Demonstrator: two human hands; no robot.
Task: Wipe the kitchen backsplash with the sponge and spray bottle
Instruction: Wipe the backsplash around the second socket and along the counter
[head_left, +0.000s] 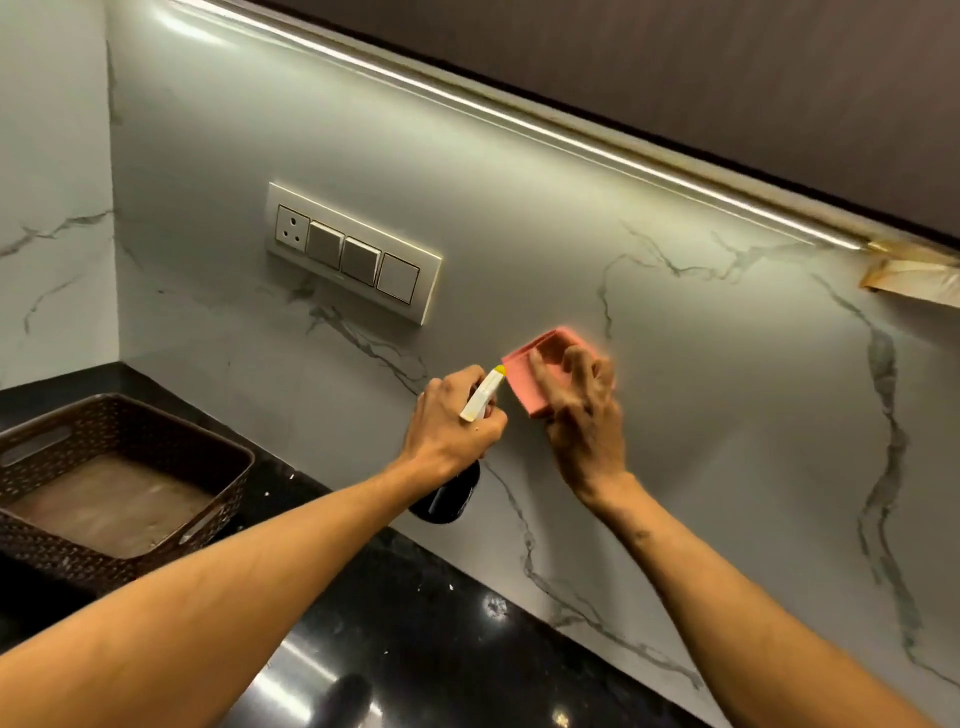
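Forearms (208, 613) extended, left hand (447, 421) holds spray bottle (480, 397), right hand (584, 415) clutches sponge (524, 374).

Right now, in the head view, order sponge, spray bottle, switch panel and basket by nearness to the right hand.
1. sponge: held in the right hand.
2. spray bottle: just left, in the left hand.
3. switch panel: up-left on the backsplash.
4. basket: far left on the counter.

Single head-worn view, tilted, looking forward and down, close to the backsplash (519, 218) above the dark surface (405, 613); both forearms enter from below.
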